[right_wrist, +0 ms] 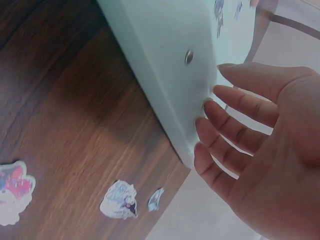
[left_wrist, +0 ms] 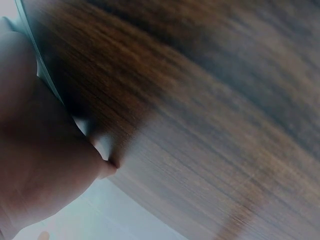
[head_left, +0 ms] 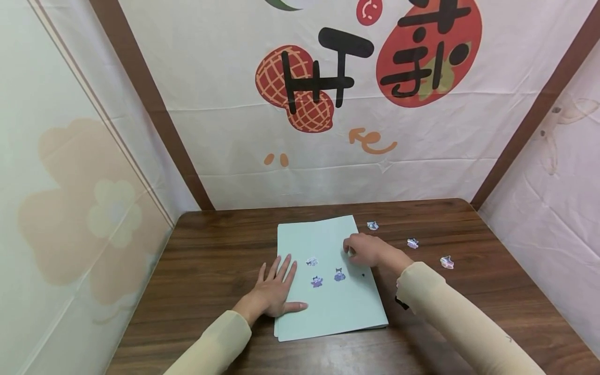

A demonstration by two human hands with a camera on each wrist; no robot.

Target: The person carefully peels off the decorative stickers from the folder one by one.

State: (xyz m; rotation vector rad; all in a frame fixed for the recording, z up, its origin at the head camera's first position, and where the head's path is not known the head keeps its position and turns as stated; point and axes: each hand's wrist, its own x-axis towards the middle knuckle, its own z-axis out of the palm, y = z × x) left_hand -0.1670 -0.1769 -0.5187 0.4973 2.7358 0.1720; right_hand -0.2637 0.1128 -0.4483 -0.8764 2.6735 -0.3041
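Note:
A pale green folder (head_left: 333, 315) lies on the wooden table, with three small purple-and-white cartoon stickers (head_left: 339, 274) on its front. My left hand (head_left: 272, 296) rests spread over the folder's left edge, thumb on the cover. Over its upper right edge is my right hand (head_left: 370, 250), fingers loosely bent. The right wrist view shows that hand (right_wrist: 265, 120) with a gap between thumb and fingers and nothing held; its fingertips are near the cover, though contact is hard to tell. A small round metal snap (right_wrist: 188, 56) sits near the folder's right side.
To the right of the folder, several loose shiny stickers lie on the table, among them one near the back (head_left: 372, 225), a middle one (head_left: 412, 243) and a nearer one (head_left: 447, 262). A printed fabric wall (head_left: 234, 182) rises behind the table (head_left: 211, 260).

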